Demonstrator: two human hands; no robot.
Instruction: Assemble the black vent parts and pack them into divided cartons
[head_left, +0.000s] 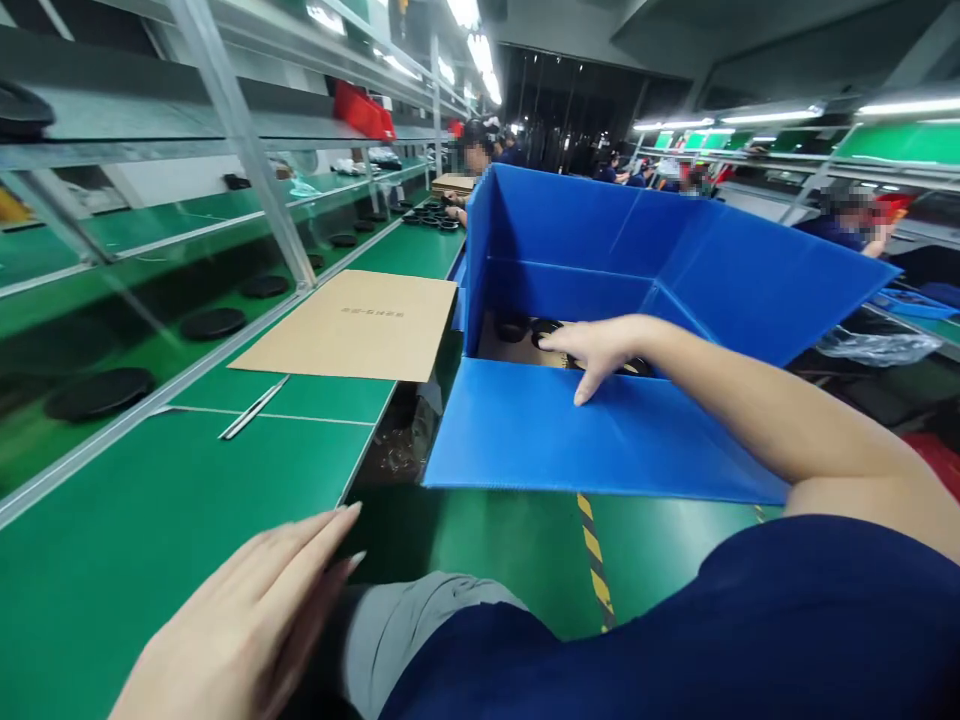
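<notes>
Over the near flap of a blue box [570,425] is my right hand [604,350], fingers spread, reaching toward the black round parts [512,328] inside; its fingertips are near one of them, and contact cannot be made out. Brown cardboard lines the box floor under the parts. My left hand [247,610] is at the near edge of the green table [172,500], its fingers stretched out and holding nothing. A flat cardboard sheet [360,325] lies on the table left of the box, with metal tweezers [255,407] just in front of it.
A metal frame post [244,140] and clear panel run along the table's left side, with black discs [101,394] behind. Farther along, a person [476,150] sits by black rings [435,215]. Another person [844,220] is at the right. Yellow-black tape [595,560] marks the green floor.
</notes>
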